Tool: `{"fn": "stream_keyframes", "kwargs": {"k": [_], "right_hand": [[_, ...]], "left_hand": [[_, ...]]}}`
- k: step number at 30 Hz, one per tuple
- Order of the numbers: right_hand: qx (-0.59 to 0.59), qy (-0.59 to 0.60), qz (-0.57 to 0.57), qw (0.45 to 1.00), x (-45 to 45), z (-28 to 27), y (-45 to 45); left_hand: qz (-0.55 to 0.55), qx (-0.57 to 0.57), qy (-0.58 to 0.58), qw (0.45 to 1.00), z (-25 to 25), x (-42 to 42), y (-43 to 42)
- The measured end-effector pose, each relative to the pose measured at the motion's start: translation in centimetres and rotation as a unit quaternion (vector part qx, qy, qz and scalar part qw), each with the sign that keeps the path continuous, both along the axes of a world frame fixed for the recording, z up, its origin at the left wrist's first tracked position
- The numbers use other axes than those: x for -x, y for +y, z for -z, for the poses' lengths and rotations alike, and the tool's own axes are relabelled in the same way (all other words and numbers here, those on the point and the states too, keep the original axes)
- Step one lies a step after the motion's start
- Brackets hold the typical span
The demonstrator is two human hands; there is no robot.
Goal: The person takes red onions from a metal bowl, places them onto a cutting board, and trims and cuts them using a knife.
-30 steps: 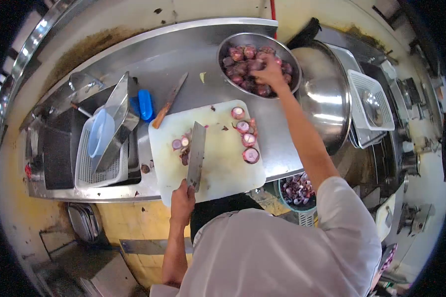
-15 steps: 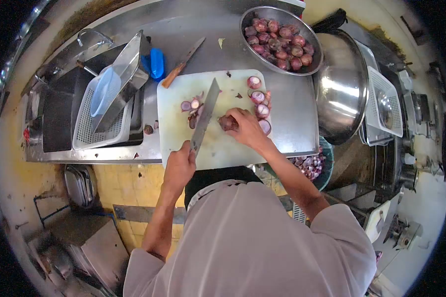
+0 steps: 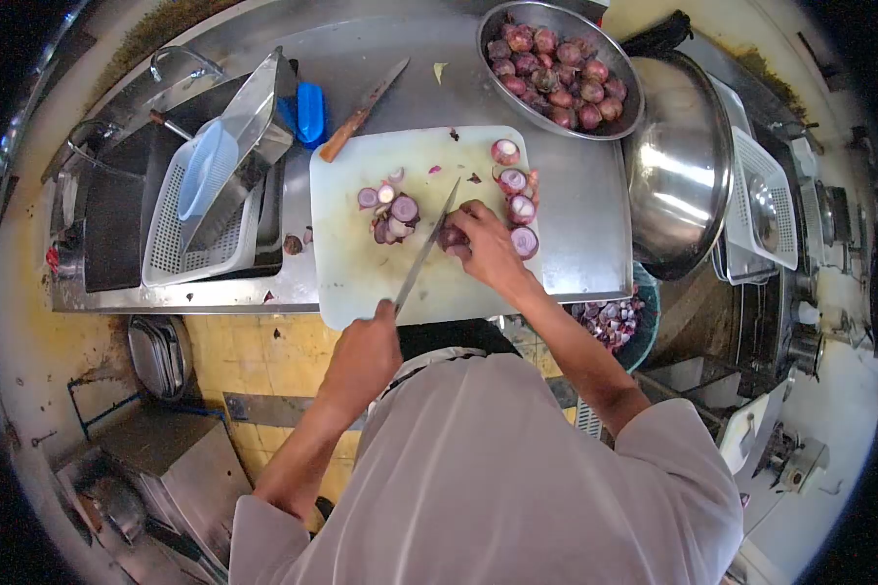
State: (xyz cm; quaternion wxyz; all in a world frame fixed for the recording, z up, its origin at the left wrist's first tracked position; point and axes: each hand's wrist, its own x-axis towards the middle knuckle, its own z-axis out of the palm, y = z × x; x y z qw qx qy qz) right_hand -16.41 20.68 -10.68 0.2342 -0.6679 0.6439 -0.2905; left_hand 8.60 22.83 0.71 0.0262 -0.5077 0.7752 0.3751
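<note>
My left hand (image 3: 369,346) is closed round the handle of a large kitchen knife (image 3: 425,251), its blade slanting up and right over the white cutting board (image 3: 356,283). The blade's edge is close beside a red onion (image 3: 450,237); contact is hard to tell. My right hand (image 3: 488,246) pins that onion to the board, fingers partly covering it. Left of the blade lie cut-off onion ends and slices (image 3: 395,220). Several trimmed red onions (image 3: 520,209) line the board's right edge.
A steel bowl (image 3: 617,131) of whole red onions stands at the back right, beside a big steel vessel (image 3: 678,161). Behind the board lie a second knife (image 3: 364,109) and a blue object (image 3: 311,114). A white basket (image 3: 163,234) sits at the sink. Chopped onions (image 3: 610,322) are below, right.
The knife has swung rightward and down from mid-board to beside the held onion. Another cut onion piece now lies in the pile on the left. My right hand stays almost in place.
</note>
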Motion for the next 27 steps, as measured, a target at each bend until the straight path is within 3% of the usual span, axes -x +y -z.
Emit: {"fn": "stream_keyframes", "kwargs": {"k": [4,8,10,14,16,22,27], "right_hand": [[0.025,-0.001,0.006,1.000,-0.5,-0.2,0.3],[-0.055,-0.049,0.015,0.997,0.6,-1.1,1.0],[-0.036,0.090,0.045,0.994,0.7,-0.6,1.2],[-0.015,0.032,0.055,0.998,1.2,0.1,0.6],[0.012,-0.243,0.053,0.969,1.0,1.2,0.0],[0.074,-0.096,0.002,0.993,1.0,2.4,0.2],[-0.008,-0.111,0.028,0.993,0.8,-0.1,0.9]], "left_hand": [[0.013,0.084,0.015,0.996,9.2,4.1,-3.0],[-0.006,0.102,0.045,0.994,9.5,4.8,-4.3],[-0.023,0.095,0.080,0.992,9.7,3.1,-4.2],[-0.051,0.097,0.064,0.992,9.0,0.2,-3.3],[-0.129,0.011,0.071,0.989,8.1,-0.6,-3.2],[-0.095,0.030,0.067,0.993,5.3,-0.4,-3.0],[-0.045,0.050,0.049,0.997,0.2,0.1,-1.1]]}}
